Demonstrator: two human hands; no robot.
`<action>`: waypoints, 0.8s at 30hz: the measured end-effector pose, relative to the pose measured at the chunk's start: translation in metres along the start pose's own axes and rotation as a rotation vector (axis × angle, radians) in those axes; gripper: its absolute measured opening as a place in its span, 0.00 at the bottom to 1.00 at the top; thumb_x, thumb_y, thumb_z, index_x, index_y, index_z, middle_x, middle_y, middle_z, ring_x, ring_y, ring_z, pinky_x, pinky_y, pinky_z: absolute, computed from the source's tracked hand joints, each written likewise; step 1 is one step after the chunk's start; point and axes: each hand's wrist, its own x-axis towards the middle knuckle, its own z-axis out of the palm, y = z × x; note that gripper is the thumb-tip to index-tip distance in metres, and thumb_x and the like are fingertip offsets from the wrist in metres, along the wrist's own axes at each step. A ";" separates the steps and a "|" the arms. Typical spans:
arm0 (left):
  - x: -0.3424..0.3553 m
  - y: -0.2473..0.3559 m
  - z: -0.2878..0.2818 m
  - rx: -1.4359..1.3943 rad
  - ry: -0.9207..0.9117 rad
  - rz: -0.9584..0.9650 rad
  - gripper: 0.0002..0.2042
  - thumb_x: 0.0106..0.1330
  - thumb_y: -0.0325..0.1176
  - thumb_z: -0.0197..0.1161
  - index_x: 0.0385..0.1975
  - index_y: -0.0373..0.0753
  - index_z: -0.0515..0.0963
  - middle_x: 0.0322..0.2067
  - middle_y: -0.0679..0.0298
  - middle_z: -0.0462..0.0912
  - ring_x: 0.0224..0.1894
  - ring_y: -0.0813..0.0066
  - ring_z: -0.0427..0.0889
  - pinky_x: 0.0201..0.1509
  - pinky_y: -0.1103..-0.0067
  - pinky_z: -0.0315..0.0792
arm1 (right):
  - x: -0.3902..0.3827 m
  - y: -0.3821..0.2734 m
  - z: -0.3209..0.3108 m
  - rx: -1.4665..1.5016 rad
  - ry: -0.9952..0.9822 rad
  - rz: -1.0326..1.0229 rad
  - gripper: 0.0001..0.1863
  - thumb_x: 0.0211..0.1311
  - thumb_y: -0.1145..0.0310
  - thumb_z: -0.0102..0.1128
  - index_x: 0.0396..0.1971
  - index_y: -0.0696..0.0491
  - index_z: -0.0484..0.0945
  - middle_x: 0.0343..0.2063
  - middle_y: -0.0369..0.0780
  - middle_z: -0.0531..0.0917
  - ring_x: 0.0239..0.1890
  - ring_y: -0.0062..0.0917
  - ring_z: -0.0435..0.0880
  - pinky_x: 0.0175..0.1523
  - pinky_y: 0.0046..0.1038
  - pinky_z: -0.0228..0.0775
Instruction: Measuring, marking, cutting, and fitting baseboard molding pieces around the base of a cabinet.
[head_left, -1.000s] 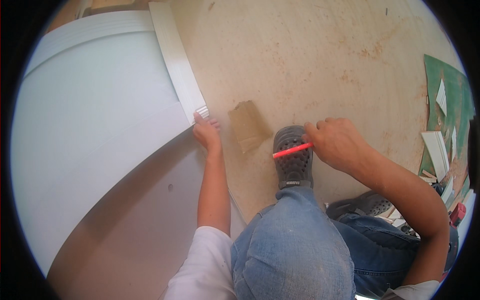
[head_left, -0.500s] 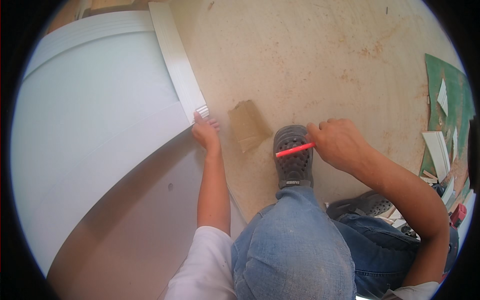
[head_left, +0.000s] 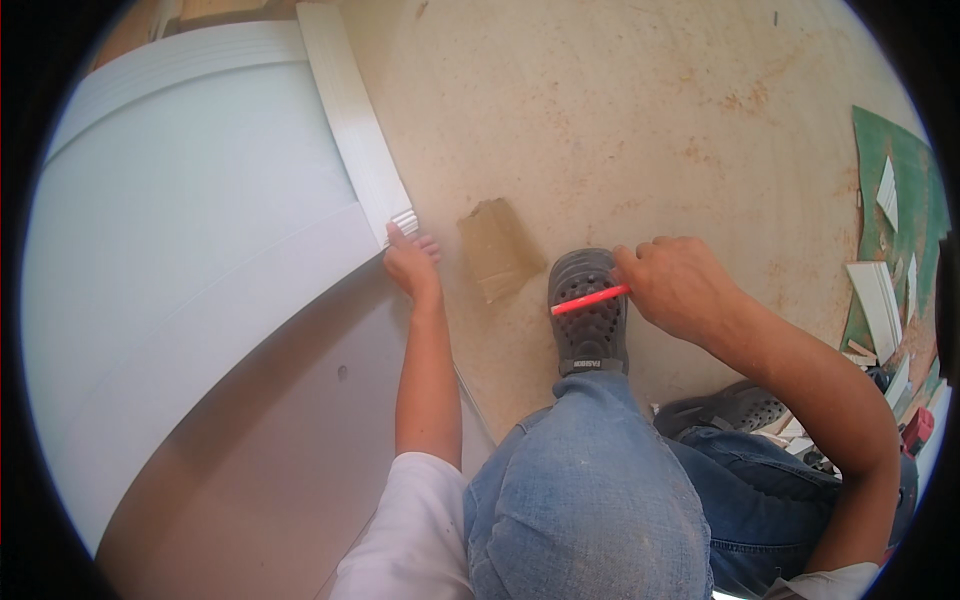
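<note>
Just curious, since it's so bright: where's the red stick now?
In the head view, right of centre, the red stick juts leftward from the right hand, across the dark clog.

Reddish dust (head_left: 745, 103) dots the beige floor (head_left: 620, 150); a green sheet (head_left: 870, 140), perhaps a mat, lies far right.

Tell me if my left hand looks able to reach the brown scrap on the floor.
Probably yes: your left hand, at the near end of the white strip, is close beside the brown scrap, and nothing visible stands between them.
</note>
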 end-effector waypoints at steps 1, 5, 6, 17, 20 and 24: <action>0.000 0.000 0.000 0.001 -0.002 0.001 0.39 0.79 0.59 0.43 0.35 0.18 0.81 0.25 0.49 0.86 0.21 0.66 0.84 0.21 0.76 0.78 | 0.000 0.000 0.000 0.001 0.000 0.002 0.13 0.71 0.60 0.57 0.33 0.55 0.79 0.25 0.46 0.86 0.33 0.41 0.88 0.39 0.40 0.78; 0.004 -0.002 -0.002 -0.038 -0.031 -0.047 0.40 0.78 0.60 0.44 0.37 0.17 0.80 0.26 0.48 0.86 0.21 0.65 0.84 0.21 0.75 0.79 | 0.000 0.001 0.002 -0.009 0.004 -0.007 0.13 0.72 0.60 0.56 0.33 0.55 0.79 0.25 0.46 0.86 0.33 0.40 0.88 0.40 0.40 0.78; 0.006 -0.002 -0.003 -0.075 -0.038 -0.078 0.40 0.78 0.60 0.45 0.38 0.17 0.80 0.26 0.48 0.86 0.21 0.65 0.84 0.21 0.75 0.79 | 0.000 0.001 0.002 -0.012 0.002 -0.009 0.13 0.72 0.60 0.56 0.33 0.55 0.79 0.25 0.46 0.86 0.33 0.40 0.88 0.40 0.40 0.78; 0.003 0.003 -0.001 -0.163 -0.070 -0.154 0.41 0.78 0.62 0.43 0.46 0.14 0.74 0.35 0.41 0.86 0.31 0.56 0.88 0.29 0.71 0.83 | 0.000 0.002 0.000 -0.001 0.007 -0.006 0.13 0.72 0.60 0.56 0.33 0.55 0.80 0.25 0.46 0.86 0.33 0.41 0.88 0.40 0.40 0.78; 0.002 0.004 0.001 -0.187 -0.073 -0.178 0.41 0.78 0.63 0.42 0.48 0.15 0.73 0.39 0.42 0.86 0.33 0.56 0.88 0.32 0.71 0.83 | 0.000 0.003 0.001 -0.002 0.013 -0.006 0.13 0.72 0.61 0.56 0.34 0.55 0.80 0.25 0.46 0.86 0.32 0.41 0.88 0.39 0.40 0.78; -0.001 0.008 0.005 -0.229 -0.057 -0.190 0.42 0.78 0.62 0.41 0.52 0.14 0.68 0.44 0.37 0.84 0.38 0.52 0.88 0.36 0.68 0.83 | 0.001 0.003 0.000 -0.007 0.011 -0.009 0.13 0.71 0.61 0.56 0.34 0.55 0.80 0.25 0.46 0.86 0.32 0.41 0.88 0.39 0.40 0.78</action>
